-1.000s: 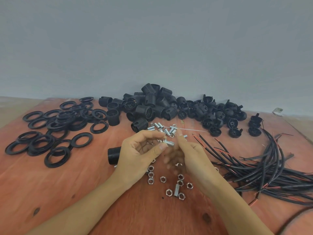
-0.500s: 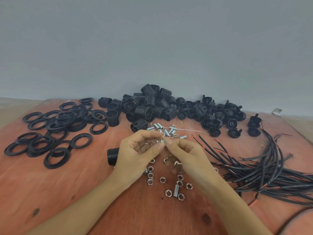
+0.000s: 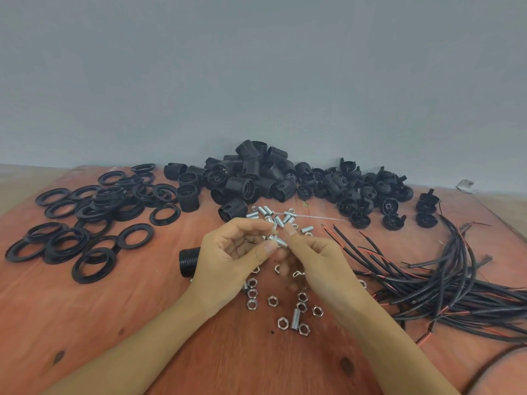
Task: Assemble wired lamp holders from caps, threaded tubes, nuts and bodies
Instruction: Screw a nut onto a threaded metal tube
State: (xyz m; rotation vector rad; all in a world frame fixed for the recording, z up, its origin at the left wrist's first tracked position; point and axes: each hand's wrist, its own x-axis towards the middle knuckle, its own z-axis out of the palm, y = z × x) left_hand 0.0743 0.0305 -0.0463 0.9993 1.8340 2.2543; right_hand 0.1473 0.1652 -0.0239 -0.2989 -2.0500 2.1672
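We see the wooden table (image 3: pixel 85 323) across the lower frame, wires (image 3: pixel 456 286) at right and black bodies (image 3: pixel 248 178) heaped at centre. Below them our left hand (image 3: pixel 231 258) and right hand (image 3: pixel 316 260) pinch one threaded tube (image 3: pixel 280 241) above loose nuts (image 3: pixel 273 300).

Right fingers (image 3: pixel 286 259) blurred — cables (image 3: pixel 456 286) off right edge

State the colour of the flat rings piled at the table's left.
The rings are black; head view.
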